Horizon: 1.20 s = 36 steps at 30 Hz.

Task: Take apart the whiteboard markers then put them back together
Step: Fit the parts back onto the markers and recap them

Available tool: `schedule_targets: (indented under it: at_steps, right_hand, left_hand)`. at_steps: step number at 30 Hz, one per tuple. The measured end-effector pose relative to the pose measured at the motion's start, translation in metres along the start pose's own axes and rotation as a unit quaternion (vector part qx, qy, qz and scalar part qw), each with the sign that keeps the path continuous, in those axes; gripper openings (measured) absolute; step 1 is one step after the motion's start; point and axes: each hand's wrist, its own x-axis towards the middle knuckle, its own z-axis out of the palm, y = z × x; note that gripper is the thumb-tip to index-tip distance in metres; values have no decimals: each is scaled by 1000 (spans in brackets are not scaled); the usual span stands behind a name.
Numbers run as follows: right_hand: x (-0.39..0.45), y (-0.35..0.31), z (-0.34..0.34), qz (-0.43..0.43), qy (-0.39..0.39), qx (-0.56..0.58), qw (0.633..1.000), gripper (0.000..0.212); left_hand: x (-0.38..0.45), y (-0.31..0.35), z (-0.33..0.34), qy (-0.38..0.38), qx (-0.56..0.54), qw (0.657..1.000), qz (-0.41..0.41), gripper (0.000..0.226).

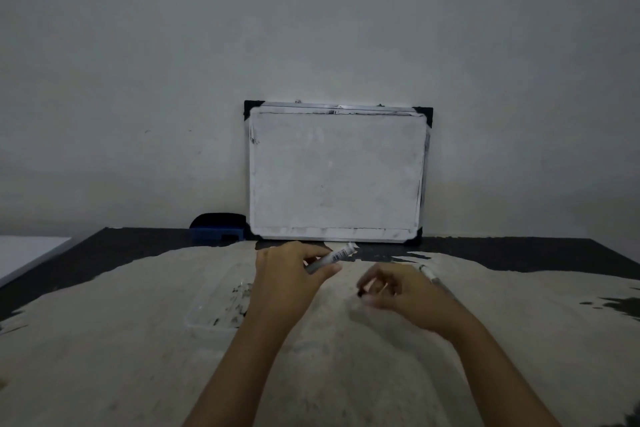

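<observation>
Dim light. Plain grey-white painted wall (pixel 311 28), unmarked. Dark tabletop (pixel 519 250) abuts it, largely covered by a pale, worn beige cloth (pixel 104 340).

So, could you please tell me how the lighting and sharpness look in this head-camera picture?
Head view: dim and grey overall, no glare; the right hand is motion-blurred at the fingers; the left hand and its marker are sharper; the wide lens bends the table edge.
</observation>
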Motion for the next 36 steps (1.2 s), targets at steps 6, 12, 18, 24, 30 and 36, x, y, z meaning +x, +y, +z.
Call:
schedule_targets:
  at_steps: [6, 12, 18, 24, 30, 36]
  right_hand:
    - [2, -20, -14, 1, 114, 456, 883, 6]
    - [2, -22, -12, 6, 120, 437, 891, 6]
    - [2, -22, -10, -8, 126, 418, 900, 7]
    - [2, -24, -9, -10, 142, 430, 891, 7]
    - [1, -27, -7, -15, 131, 421, 897, 7]
    - [1, -31, -6, -43, 145, 380, 912, 8]
  left_hand:
    - [0, 1, 3, -25, -8, 1000, 14, 19]
    - [0, 4, 5, -25, -11, 999, 31, 22]
    - [0, 5, 4, -12, -12, 1000, 25, 24]
    - [-1, 7, 4, -21, -10, 1000, 16, 25]
    - [-1, 8, 3, -18, -4, 1000, 20, 26]
    - [-1, 6, 3, -2, -4, 1000, 23, 24]
